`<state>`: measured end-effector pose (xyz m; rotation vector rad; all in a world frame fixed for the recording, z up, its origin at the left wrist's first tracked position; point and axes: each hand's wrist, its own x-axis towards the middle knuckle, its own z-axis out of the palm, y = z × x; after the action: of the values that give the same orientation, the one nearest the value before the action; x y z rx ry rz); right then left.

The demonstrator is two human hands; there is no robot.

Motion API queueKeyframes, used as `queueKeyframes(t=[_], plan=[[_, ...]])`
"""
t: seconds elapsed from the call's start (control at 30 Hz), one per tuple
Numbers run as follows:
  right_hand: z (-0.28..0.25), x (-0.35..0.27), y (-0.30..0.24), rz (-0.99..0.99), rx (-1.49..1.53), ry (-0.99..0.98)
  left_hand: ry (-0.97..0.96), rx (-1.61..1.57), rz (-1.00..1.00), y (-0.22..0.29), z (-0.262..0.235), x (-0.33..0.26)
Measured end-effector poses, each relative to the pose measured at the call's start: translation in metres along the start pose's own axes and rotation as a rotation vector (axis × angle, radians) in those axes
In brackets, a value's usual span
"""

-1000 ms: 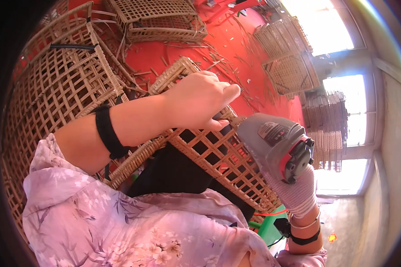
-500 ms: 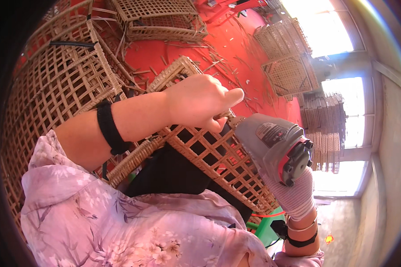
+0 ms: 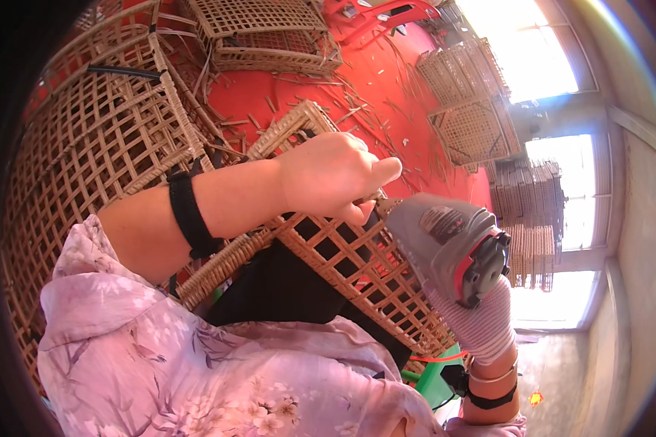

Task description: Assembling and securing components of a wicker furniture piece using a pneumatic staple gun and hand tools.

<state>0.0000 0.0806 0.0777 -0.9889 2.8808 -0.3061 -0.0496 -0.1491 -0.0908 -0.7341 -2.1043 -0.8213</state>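
Observation:
In front of me a woven rattan basket is tilted across my lap. My left hand is closed over its upper rim, thumb stretched to the right; the fingers' far side is hidden. My right hand, in a striped knit glove, grips a grey air nail gun with a red ring and a black-bolted end cap. The tool's nose meets the basket rim just right of my left fingers. Its body hides most of my right fingers and the exact contact spot.
A large woven basket stands close on the left, another woven basket beyond it. Cane scraps litter the red floor. Stacked woven panels stand by the windows. A red hose and green stool-like object are at lower right.
The view has shifted slightly, so the basket and both hands sit a little lower in it. Both grips and the nail gun's place against the rim look the same.

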Motion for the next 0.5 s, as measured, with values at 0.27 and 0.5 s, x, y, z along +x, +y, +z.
queueKeyframes(t=[0.27,0.5], plan=[[-0.0089,0.0077,0.0010,0.049,0.032,-0.133,-0.006,0.020,-0.009,-0.0004,0.0003,-0.0020],[-0.0100,0.0074,0.0008,0.090,0.074,-0.140,0.007,0.006,0.003,-0.0019,0.0022,-0.0020]])
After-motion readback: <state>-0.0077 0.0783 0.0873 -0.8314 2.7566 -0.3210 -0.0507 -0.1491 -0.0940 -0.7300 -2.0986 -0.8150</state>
